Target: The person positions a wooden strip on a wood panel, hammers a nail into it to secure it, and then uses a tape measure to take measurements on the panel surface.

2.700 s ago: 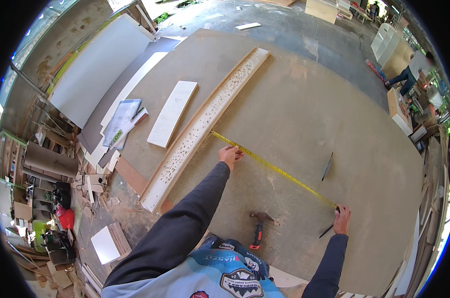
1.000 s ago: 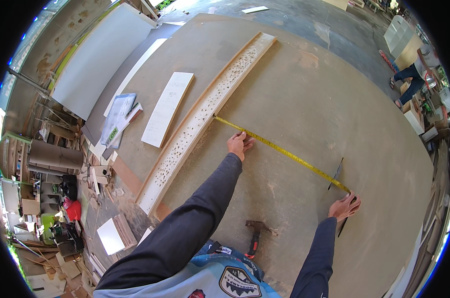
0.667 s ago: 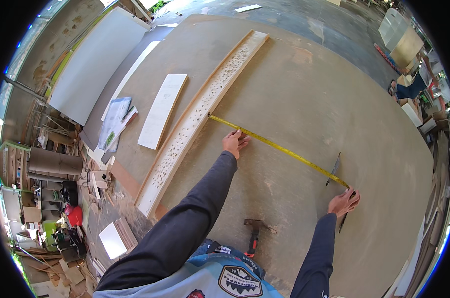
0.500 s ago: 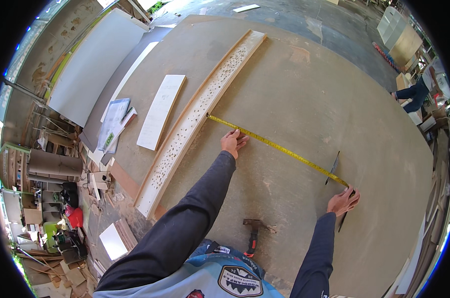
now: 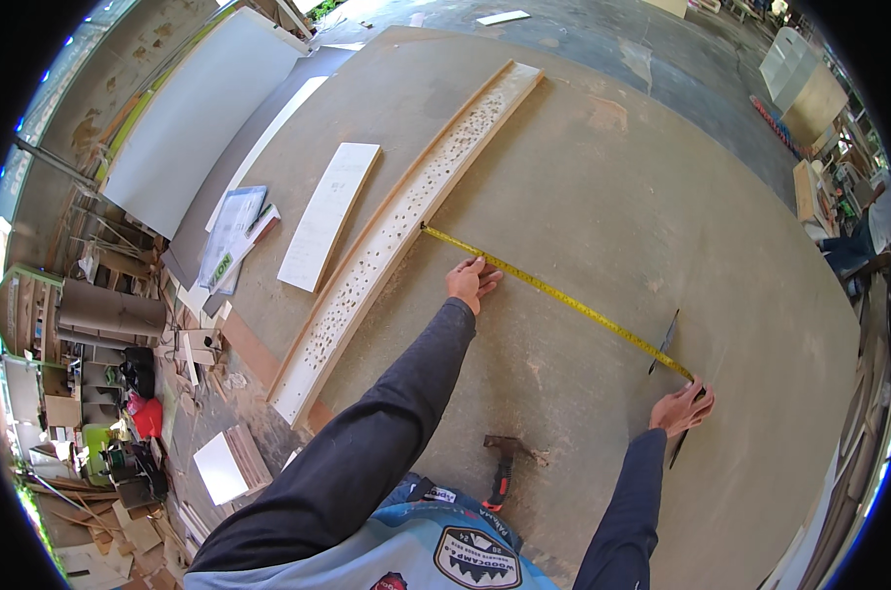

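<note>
A yellow tape measure blade [image 5: 573, 302] stretches across the large brown tabletop [image 5: 583, 197], its far-left end at the edge of a long, narrow pale board [image 5: 374, 251] with raised wooden sides and many small holes. My left hand [image 5: 473, 283] is closed at the blade near that board, thumb against it. At the blade's other end my right hand [image 5: 681, 408] closes round the tape measure, whose case is mostly hidden by the fingers. Beside the blade lies a thin, dark, pointed object [image 5: 665, 339]. Another dark strip [image 5: 677, 450] shows below my right hand; its kind is unclear.
A hammer [image 5: 502, 472] lies near my waist. Left of the holed board are a white plank [image 5: 329, 216] and a clear blue-edged folder [image 5: 233, 231]. Wood offcuts [image 5: 231, 464] sit at lower left. Another person [image 5: 863, 231] is at the far right edge.
The view has turned slightly. Both hands stay at the tape measure, which still spans from the holed board. The person at the far right has shifted nearer.
</note>
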Motion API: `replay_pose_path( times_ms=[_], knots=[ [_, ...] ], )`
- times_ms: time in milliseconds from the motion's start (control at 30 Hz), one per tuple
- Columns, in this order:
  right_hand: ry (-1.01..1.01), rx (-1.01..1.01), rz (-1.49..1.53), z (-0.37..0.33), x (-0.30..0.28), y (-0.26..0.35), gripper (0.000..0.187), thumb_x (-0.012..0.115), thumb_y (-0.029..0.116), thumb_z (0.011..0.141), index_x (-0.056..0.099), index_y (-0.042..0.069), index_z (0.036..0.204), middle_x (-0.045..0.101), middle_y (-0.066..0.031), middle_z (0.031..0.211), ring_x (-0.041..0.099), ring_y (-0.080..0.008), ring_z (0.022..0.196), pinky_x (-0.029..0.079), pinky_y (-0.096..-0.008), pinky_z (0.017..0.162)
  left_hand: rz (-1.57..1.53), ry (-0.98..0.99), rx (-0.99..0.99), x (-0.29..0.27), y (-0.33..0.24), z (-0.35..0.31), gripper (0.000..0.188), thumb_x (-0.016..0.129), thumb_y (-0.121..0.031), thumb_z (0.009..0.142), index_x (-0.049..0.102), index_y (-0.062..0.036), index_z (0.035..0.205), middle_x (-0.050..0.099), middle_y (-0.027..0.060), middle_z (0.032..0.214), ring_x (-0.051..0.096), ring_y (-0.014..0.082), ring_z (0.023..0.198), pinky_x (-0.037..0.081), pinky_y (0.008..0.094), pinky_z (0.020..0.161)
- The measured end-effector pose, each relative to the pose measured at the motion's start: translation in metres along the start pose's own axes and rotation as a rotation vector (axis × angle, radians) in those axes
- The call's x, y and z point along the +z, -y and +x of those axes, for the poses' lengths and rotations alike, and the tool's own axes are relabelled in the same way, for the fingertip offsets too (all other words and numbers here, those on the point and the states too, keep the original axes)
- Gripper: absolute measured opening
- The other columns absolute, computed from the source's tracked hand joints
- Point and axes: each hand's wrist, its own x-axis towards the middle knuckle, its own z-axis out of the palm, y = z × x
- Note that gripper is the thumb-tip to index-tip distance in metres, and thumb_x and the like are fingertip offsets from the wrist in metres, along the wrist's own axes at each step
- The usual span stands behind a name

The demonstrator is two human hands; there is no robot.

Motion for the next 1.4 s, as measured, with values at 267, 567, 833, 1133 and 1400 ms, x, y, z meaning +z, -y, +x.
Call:
replay_pose_path(
  times_ms=[267, 567, 833, 1133, 1400],
  knots=[
    [-0.018, -0.006, -0.015, -0.0008, 0.0049, -0.0016, 0.023, 0.053, 0.019, 0.105, 0.060, 0.023, 0.127, 0.047, -0.0017, 0.141, 0.040, -0.0280, 0.140, 0.043, -0.0518, 0.100, -0.044, -0.023, 0.013, 0.0024, -0.0007, -0.0013, 0.017, 0.059, -0.021, 0.104, 0.066, -0.0066, 0.111, 0.075, 0.0089, 0.096, 0.075, 0.0206, 0.077, 0.058, 0.0308, 0.063],
    [0.005, -0.006, -0.012, -0.0009, 0.0007, 0.0029, 0.022, 0.053, 0.019, 0.105, 0.060, 0.021, 0.125, 0.047, -0.0038, 0.142, 0.040, -0.0282, 0.140, 0.043, -0.0518, 0.101, -0.046, -0.034, 0.012, 0.0009, 0.0001, 0.0023, 0.018, 0.060, -0.021, 0.104, 0.066, -0.0066, 0.112, 0.075, 0.0094, 0.096, 0.075, 0.0202, 0.076, 0.058, 0.0307, 0.060],
    [0.002, -0.006, -0.003, -0.0006, 0.0008, 0.0020, 0.021, 0.053, 0.019, 0.105, 0.061, 0.020, 0.125, 0.047, -0.0037, 0.141, 0.040, -0.0285, 0.140, 0.042, -0.0517, 0.101, -0.054, -0.039, 0.014, 0.0025, 0.0013, 0.0044, 0.017, 0.060, -0.019, 0.103, 0.065, -0.0061, 0.113, 0.076, 0.0102, 0.096, 0.075, 0.0207, 0.073, 0.057, 0.0305, 0.058],
    [0.013, 0.009, -0.019, -0.0001, 0.0001, 0.0038, 0.021, 0.054, 0.018, 0.105, 0.061, 0.020, 0.124, 0.048, -0.0043, 0.140, 0.041, -0.0289, 0.139, 0.043, -0.0520, 0.101, -0.043, -0.049, 0.021, 0.0028, 0.0026, 0.0061, 0.017, 0.061, -0.020, 0.103, 0.065, -0.0061, 0.112, 0.076, 0.0101, 0.095, 0.075, 0.0203, 0.073, 0.056, 0.0309, 0.058],
    [-0.008, 0.003, -0.019, -0.0001, 0.0015, 0.0030, 0.020, 0.054, 0.018, 0.105, 0.060, 0.021, 0.124, 0.048, -0.0039, 0.141, 0.041, -0.0286, 0.140, 0.043, -0.0517, 0.101, -0.055, -0.052, 0.021, 0.0043, 0.0016, 0.0025, 0.018, 0.061, -0.019, 0.102, 0.065, -0.0061, 0.113, 0.076, 0.0104, 0.096, 0.075, 0.0199, 0.073, 0.056, 0.0305, 0.057]
  ],
)
